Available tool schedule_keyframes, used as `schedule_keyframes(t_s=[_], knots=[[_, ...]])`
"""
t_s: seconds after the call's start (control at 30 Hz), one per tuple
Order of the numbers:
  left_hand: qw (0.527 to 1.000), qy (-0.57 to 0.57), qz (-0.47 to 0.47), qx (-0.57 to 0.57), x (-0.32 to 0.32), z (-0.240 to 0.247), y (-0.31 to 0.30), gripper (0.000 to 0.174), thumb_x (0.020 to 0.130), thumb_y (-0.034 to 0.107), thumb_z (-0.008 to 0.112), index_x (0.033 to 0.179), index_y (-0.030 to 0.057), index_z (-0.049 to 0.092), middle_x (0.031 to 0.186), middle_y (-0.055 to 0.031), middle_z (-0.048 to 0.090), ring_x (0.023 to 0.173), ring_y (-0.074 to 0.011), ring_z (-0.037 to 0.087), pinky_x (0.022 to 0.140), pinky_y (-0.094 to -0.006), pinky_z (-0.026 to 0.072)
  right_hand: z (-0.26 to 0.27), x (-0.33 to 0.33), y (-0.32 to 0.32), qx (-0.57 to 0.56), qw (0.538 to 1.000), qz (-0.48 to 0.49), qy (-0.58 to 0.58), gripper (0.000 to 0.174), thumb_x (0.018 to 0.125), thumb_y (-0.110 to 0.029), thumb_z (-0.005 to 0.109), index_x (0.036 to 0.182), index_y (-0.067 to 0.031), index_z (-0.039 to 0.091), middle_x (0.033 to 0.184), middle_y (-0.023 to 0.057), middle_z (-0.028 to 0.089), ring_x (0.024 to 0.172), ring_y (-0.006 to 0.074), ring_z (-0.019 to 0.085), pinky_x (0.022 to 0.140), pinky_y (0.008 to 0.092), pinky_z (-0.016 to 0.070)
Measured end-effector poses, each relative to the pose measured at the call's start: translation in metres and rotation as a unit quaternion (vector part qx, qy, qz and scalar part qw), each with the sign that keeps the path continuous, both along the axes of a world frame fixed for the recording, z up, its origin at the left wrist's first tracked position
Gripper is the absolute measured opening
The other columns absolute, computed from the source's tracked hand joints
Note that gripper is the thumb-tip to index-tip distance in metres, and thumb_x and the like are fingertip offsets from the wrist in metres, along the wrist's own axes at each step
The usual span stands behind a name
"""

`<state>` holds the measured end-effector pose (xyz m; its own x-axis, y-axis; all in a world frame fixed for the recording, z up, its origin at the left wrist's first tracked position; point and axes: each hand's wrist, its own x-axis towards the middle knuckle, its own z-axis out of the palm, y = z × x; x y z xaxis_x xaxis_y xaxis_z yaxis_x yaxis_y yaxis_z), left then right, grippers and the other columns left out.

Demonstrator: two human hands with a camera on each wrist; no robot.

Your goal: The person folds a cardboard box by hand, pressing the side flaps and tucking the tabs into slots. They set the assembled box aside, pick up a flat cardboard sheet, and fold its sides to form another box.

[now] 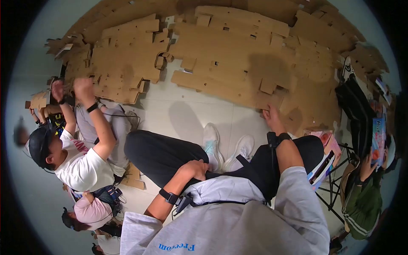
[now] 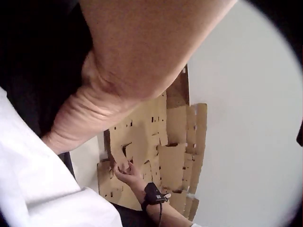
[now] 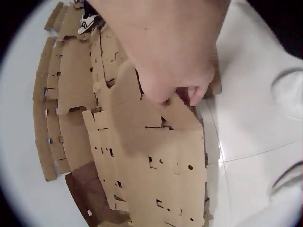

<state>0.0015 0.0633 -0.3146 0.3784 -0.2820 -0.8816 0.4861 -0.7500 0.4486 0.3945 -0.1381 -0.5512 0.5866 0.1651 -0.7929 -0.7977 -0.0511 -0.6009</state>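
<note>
My right hand [image 1: 274, 118] reaches down to the near edge of a large flattened cardboard sheet [image 1: 212, 87]. In the right wrist view its curled fingers [image 3: 195, 94] grip the sheet's edge beside a cut flap [image 3: 177, 113]; the palm side is hidden. The left wrist view also shows this hand [image 2: 128, 174] at the cardboard [image 2: 137, 137]. My left hand [image 1: 195, 169] rests loosely on my dark trousers [image 1: 165, 155] at the lap and holds nothing visible. In its own wrist view mostly the forearm shows, and the fingers are hidden.
More flattened cardboard [image 1: 121, 57] spreads across the pale floor [image 1: 165, 112]. At left a seated person [image 1: 80, 165] in a cap raises both arms. A printed box [image 1: 325, 142] stands by my right knee, near a black stand [image 1: 333, 191] and a person in green [image 1: 363, 199].
</note>
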Motion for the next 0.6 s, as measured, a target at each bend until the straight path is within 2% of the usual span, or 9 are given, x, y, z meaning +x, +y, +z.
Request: schedule_keyframes(t_s=[0.03, 0.13, 0.17, 0.23, 0.33, 0.37, 0.43, 0.53, 0.6], knots=[[1.000, 0.004, -0.003, -0.018, 0.005, -0.001, 0.003, 0.075, 0.071, 0.039, 0.082, 0.140, 0.0144, 0.064, 0.136, -0.0213, 0.065, 0.122, -0.0400, 0.066, 0.101, -0.0452, 0.0538, 0.010, 0.004, 0.001, -0.022, 0.999, 0.022, -0.014, 0.044, 0.101, -0.024, 0.067, 0.139, -0.0067, 0.056, 0.129, 0.0063, 0.060, 0.115, 0.0174, 0.059, 0.098, 0.0316, 0.0562], [0.998, 0.001, 0.000, -0.067, 0.007, -0.018, 0.010, 0.075, 0.070, 0.038, 0.084, 0.139, 0.0142, 0.064, 0.131, -0.0186, 0.069, 0.121, -0.0374, 0.066, 0.101, -0.0435, 0.0533, 0.075, -0.001, 0.033, -0.082, 0.989, 0.121, -0.033, 0.037, 0.100, -0.027, 0.068, 0.131, -0.0072, 0.062, 0.120, 0.0043, 0.063, 0.105, 0.0143, 0.062, 0.088, 0.0290, 0.0593], [0.997, 0.025, 0.028, -0.069, 0.016, -0.003, 0.015, 0.077, 0.069, 0.037, 0.086, 0.139, 0.0138, 0.063, 0.127, -0.0168, 0.072, 0.121, -0.0357, 0.067, 0.101, -0.0426, 0.0533, 0.072, 0.003, 0.034, -0.127, 0.976, 0.170, -0.042, 0.034, 0.099, -0.027, 0.068, 0.126, -0.0061, 0.064, 0.117, 0.0052, 0.064, 0.104, 0.0155, 0.063, 0.086, 0.0300, 0.0595], [0.997, 0.001, 0.026, -0.074, 0.005, -0.022, 0.010, 0.080, 0.070, 0.040, 0.086, 0.141, 0.0146, 0.062, 0.122, -0.0189, 0.072, 0.120, -0.0381, 0.066, 0.101, -0.0435, 0.0528, 0.070, 0.019, 0.035, -0.215, 0.938, 0.264, -0.064, 0.029, 0.098, -0.026, 0.069, 0.117, -0.0039, 0.067, 0.112, 0.0070, 0.067, 0.101, 0.0181, 0.066, 0.082, 0.0321, 0.0599], [0.997, -0.018, 0.011, -0.079, 0.006, -0.033, 0.006, 0.081, 0.070, 0.040, 0.086, 0.142, 0.0138, 0.060, 0.122, -0.0190, 0.072, 0.121, -0.0385, 0.065, 0.100, -0.0433, 0.0525, 0.086, 0.029, 0.041, -0.140, 0.971, 0.178, -0.072, 0.026, 0.098, -0.025, 0.067, 0.113, -0.0045, 0.069, 0.107, 0.0054, 0.068, 0.100, 0.0161, 0.066, 0.075, 0.0297, 0.0587], [0.997, -0.018, 0.004, -0.078, 0.006, -0.033, 0.006, 0.082, 0.069, 0.039, 0.087, 0.143, 0.0133, 0.060, 0.122, -0.0185, 0.072, 0.121, -0.0381, 0.065, 0.100, -0.0430, 0.0524, 0.096, 0.030, 0.039, -0.077, 0.983, 0.149, -0.079, 0.026, 0.098, -0.026, 0.067, 0.113, -0.0049, 0.069, 0.106, 0.0049, 0.069, 0.099, 0.0155, 0.066, 0.074, 0.0298, 0.0578], [0.995, 0.007, 0.026, -0.100, 0.012, -0.032, 0.009, 0.081, 0.070, 0.037, 0.086, 0.142, 0.0121, 0.060, 0.123, -0.0176, 0.071, 0.121, -0.0363, 0.065, 0.100, -0.0421, 0.0523, 0.148, 0.029, 0.042, 0.053, 0.989, 0.097, -0.094, 0.025, 0.097, -0.026, 0.067, 0.112, -0.0058, 0.070, 0.103, 0.0038, 0.069, 0.098, 0.0144, 0.065, 0.073, 0.0300, 0.0561], [0.991, 0.048, 0.034, -0.119, 0.015, -0.033, 0.007, 0.078, 0.071, 0.034, 0.084, 0.142, 0.0122, 0.060, 0.131, -0.0150, 0.069, 0.123, -0.0339, 0.064, 0.101, -0.0417, 0.0511, 0.233, 0.021, 0.041, 0.011, 0.973, 0.099, -0.210, 0.024, 0.098, -0.025, 0.067, 0.113, -0.0072, 0.070, 0.104, 0.0030, 0.069, 0.096, 0.0135, 0.065, 0.075, 0.0317, 0.0539], [0.989, 0.058, 0.018, -0.133, 0.018, -0.045, 0.004, 0.076, 0.072, 0.033, 0.083, 0.142, 0.0121, 0.060, 0.136, -0.0137, 0.067, 0.124, -0.0334, 0.062, 0.102, -0.0421, 0.0503, 0.287, 0.008, 0.024, 0.065, 0.961, 0.074, -0.259, 0.022, 0.099, -0.024, 0.066, 0.113, -0.0078, 0.070, 0.107, 0.0035, 0.069, 0.095, 0.0140, 0.065, 0.080, 0.0315, 0.0533]])
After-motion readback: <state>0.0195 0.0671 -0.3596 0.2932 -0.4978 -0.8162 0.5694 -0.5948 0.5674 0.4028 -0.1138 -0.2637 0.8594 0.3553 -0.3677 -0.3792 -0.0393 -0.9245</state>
